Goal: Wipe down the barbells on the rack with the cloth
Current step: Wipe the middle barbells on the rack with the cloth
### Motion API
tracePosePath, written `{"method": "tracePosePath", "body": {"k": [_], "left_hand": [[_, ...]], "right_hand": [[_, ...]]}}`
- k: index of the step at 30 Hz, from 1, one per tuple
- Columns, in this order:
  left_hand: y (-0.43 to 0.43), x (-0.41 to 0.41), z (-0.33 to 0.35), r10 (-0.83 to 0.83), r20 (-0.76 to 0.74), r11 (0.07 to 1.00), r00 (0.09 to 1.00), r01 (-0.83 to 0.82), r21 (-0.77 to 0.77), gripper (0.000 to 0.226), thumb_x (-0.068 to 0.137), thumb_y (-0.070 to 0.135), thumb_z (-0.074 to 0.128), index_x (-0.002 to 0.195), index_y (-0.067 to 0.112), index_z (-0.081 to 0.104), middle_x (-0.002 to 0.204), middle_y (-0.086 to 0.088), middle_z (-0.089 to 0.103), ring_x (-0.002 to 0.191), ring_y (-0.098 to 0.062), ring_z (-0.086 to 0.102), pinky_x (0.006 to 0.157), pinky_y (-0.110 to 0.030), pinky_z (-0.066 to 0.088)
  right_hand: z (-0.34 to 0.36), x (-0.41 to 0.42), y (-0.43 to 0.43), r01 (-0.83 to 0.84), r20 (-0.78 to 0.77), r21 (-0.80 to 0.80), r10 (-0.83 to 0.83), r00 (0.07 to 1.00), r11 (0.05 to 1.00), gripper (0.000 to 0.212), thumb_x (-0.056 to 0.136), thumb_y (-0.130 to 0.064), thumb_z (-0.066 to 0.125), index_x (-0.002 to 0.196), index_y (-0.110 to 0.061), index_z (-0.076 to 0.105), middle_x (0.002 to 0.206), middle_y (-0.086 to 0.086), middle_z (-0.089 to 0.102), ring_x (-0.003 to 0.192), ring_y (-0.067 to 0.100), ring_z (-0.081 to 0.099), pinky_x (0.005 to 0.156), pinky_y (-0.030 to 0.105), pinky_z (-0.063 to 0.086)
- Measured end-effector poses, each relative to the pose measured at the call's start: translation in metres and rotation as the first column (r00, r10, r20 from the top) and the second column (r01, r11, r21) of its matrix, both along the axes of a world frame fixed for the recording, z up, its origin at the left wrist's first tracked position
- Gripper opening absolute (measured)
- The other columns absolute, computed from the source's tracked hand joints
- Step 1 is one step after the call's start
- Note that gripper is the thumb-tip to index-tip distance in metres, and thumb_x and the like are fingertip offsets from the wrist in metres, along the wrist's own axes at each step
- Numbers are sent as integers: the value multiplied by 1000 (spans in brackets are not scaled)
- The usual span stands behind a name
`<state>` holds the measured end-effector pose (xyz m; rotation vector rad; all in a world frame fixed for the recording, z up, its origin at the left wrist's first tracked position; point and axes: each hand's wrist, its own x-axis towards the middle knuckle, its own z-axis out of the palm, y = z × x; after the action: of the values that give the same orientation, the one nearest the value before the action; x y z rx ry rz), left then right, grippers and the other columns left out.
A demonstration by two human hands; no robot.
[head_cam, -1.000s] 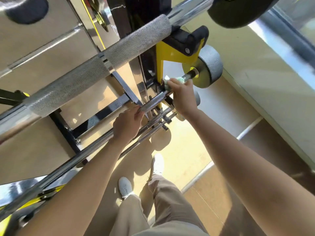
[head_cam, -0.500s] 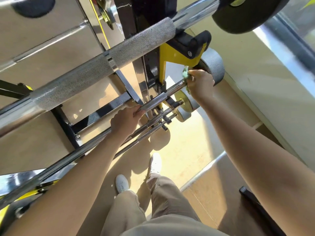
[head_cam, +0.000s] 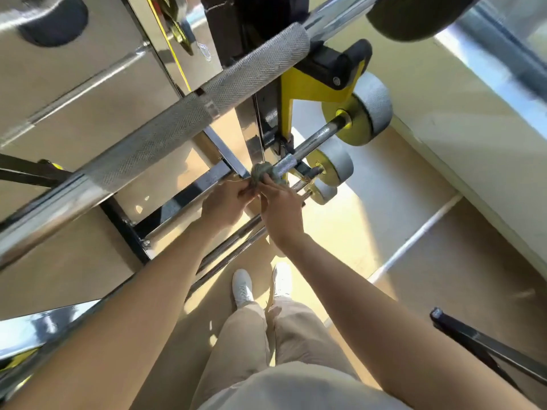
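A chrome barbell [head_cam: 313, 143] lies on the black and yellow rack [head_cam: 299, 87], with a grey and yellow weight [head_cam: 370, 110] at its right end. A bunched pale green cloth [head_cam: 263, 173] is wrapped on the bar's knurled part. My right hand [head_cam: 281, 211] grips the cloth against the bar. Just left of it, my left hand [head_cam: 225, 202] grips the same bar, fingers touching the cloth. Two more thin barbells [head_cam: 233, 244] lie lower on the rack, partly hidden by my hands.
A thick knurled barbell [head_cam: 165, 137] crosses close above, with a black plate [head_cam: 414, 16] at its right end. Smaller grey weights [head_cam: 337, 167] hang below the wiped bar. A pale wall [head_cam: 473, 143] runs on the right. A black frame piece [head_cam: 488, 347] sits low right. My legs and white shoes [head_cam: 242, 288] stand below.
My right hand has slid the cloth leftward along the bar, from beside the grey weight to right next to my left hand. My left hand stays gripping the bar.
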<state>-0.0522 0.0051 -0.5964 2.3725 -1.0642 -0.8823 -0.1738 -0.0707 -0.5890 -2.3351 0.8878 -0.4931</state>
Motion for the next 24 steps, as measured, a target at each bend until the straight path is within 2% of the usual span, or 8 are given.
{"method": "tracePosePath", "body": {"k": [3, 5, 9, 13, 15, 18, 21, 24], "left_hand": [[7, 6, -2, -5, -238, 999, 971, -5, -38, 28, 105, 28, 48, 115, 11, 68, 94, -10, 70, 86, -23, 66, 71, -32, 52], [13, 10, -1, -38, -335, 998, 941, 21, -54, 30, 106, 30, 46, 127, 18, 63, 91, -14, 67, 79, -21, 61, 71, -29, 47], [20, 10, 0, -72, -276, 997, 959, 73, -6, 47, 106, 24, 48, 152, 23, 39, 109, -1, 60, 97, -16, 54, 88, -32, 45], [21, 6, 4, -74, -262, 997, 962, 73, -13, 52, 105, 19, 49, 155, 22, 34, 114, 0, 61, 100, -16, 58, 96, -35, 47], [19, 8, 5, -72, -283, 997, 956, 69, -21, 47, 105, 18, 50, 151, 24, 41, 115, -7, 65, 98, -18, 60, 93, -37, 50], [17, 14, 5, -56, -368, 998, 928, 48, -31, 29, 101, 26, 52, 128, 32, 62, 107, -3, 71, 94, -20, 63, 83, -35, 48], [17, 21, 3, 10, -393, 999, 919, 5, 38, 21, 85, 33, 53, 94, 29, 72, 87, -5, 71, 89, -31, 68, 80, -46, 52], [14, 17, 8, 117, -469, 993, 875, -119, 24, 19, 90, 19, 56, 92, 19, 75, 73, -8, 60, 66, -15, 56, 65, -27, 46]], "right_hand": [[9, -3, 8, 40, 39, 108, -45, 998, 993, 24, 85, -3, 72, 106, -14, 78, 103, 5, 77, 79, 22, 74, 79, 35, 60], [15, -1, -5, 154, 24, 230, -164, 986, 961, 26, 90, -4, 66, 110, -16, 76, 94, 3, 78, 73, 13, 70, 75, 30, 59], [15, 15, -34, 424, 112, 373, -494, 862, 825, 30, 88, -2, 59, 109, -22, 69, 96, -7, 67, 80, 5, 61, 77, 14, 51], [1, 25, -18, 480, 126, 417, -572, 810, 772, 32, 94, 0, 54, 119, -13, 67, 123, 5, 67, 94, -5, 54, 78, -5, 36], [-10, 29, 0, 458, 93, 425, -541, 836, 781, 41, 97, -3, 54, 135, -13, 59, 153, 1, 46, 118, -13, 41, 89, -8, 30], [-20, 33, 29, 414, 97, 483, -517, 850, 771, 49, 96, 0, 56, 143, -15, 53, 158, -4, 35, 139, 3, 34, 112, 9, 30], [-17, 25, 59, 362, 155, 632, -569, 807, 685, 40, 93, 0, 62, 131, -13, 64, 142, -8, 56, 128, 3, 50, 103, 8, 41], [-13, 13, 58, 405, 121, 760, -722, 682, 509, 29, 93, -5, 61, 117, -17, 73, 98, -18, 73, 91, 3, 70, 77, 19, 55]]}}
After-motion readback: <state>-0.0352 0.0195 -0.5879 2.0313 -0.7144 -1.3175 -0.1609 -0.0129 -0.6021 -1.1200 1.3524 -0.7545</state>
